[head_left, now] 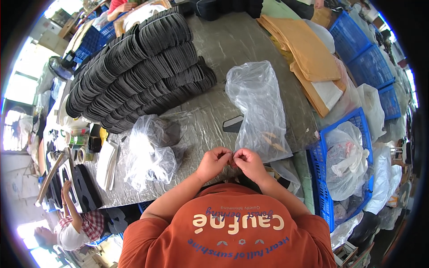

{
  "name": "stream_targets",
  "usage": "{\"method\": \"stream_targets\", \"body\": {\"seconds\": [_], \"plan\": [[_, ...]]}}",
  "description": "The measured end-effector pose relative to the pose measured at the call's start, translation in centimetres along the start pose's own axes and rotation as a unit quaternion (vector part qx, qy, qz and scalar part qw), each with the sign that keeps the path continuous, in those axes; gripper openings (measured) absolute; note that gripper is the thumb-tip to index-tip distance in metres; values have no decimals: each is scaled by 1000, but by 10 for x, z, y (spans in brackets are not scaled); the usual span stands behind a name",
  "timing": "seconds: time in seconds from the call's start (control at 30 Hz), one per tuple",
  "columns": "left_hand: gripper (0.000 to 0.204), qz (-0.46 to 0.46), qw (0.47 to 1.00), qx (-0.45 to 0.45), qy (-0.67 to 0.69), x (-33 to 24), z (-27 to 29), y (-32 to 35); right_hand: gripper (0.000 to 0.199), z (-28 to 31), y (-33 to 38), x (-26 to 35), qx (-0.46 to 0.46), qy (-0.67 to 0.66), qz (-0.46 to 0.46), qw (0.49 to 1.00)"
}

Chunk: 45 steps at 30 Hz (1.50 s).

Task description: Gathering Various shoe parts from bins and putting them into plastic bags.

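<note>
"Head view, looking down: where are the hands?"

"At the near edge of the worktop (214, 44). The left hand (212, 164) and the right hand (250, 164) meet there, fingers curled, tips together. The grip looks narrow on both, but I cannot tell whether anything is pinched in it."

"What lies closest?"

"A clear plastic bag (261, 102), just beyond the right hand, on the part toward the right edge. A small dark flat piece (230, 128) sits against its left side. A crumpled bag (152, 154) lies farther left, near that same front edge."

"How far along would you call it?"

"The black pieces (143, 67) are already stacked in long rows toward the far left corner, outside any bag that I can see. The clear bag lies loose and rather flat; I'd judge it holds little or nothing. Both bags remain apart from the rows."

"And what can't you make out?"

"Whatever the fingertips may cover, chiefly. Tan marks show at the clear bag's near end, on it or in it, I can't say. Glare hides what the crumpled one contains. Past the right edge, a blue crate (321, 178) holds a cloudy bundle (346, 165), its contents unclear. Beyond the left end, another person's hand (67, 187) shows too small to read."
</note>
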<state>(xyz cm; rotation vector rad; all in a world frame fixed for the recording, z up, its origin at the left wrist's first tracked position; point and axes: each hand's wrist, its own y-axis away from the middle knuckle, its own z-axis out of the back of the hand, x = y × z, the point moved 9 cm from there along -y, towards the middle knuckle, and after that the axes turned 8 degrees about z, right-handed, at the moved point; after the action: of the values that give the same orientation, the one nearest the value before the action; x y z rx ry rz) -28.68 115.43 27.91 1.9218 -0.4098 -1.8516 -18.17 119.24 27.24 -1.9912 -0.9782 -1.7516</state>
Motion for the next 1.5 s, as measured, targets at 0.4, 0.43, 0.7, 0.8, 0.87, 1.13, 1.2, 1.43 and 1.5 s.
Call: {"method": "stream_targets", "body": {"seconds": [0.4,0.43,0.7,0.8,0.87,1.13,1.2,1.43,1.5], "plan": [[15,51,998,29,27,-3,21,-15,41,52,-1,42,-100,669,-11,736],[15,53,996,58,36,1,19,-16,34,46,1,56,-111,666,8,738],[15,116,979,143,90,12,-4,-16,15,-6,6,77,-77,369,278,884],[14,157,954,187,172,18,-12,-14,14,-1,11,78,-105,354,293,882],[13,183,936,208,214,20,-16,-14,14,2,9,75,-109,339,285,890],[16,170,960,151,166,7,10,-26,12,3,-16,63,-134,227,187,947],[17,152,975,125,101,2,24,-18,11,-18,-28,64,-73,286,227,928],[19,149,981,94,87,11,14,-6,8,-41,-3,65,21,385,348,855],[19,47,995,76,50,42,16,-15,9,-62,0,73,62,368,389,843]]}}
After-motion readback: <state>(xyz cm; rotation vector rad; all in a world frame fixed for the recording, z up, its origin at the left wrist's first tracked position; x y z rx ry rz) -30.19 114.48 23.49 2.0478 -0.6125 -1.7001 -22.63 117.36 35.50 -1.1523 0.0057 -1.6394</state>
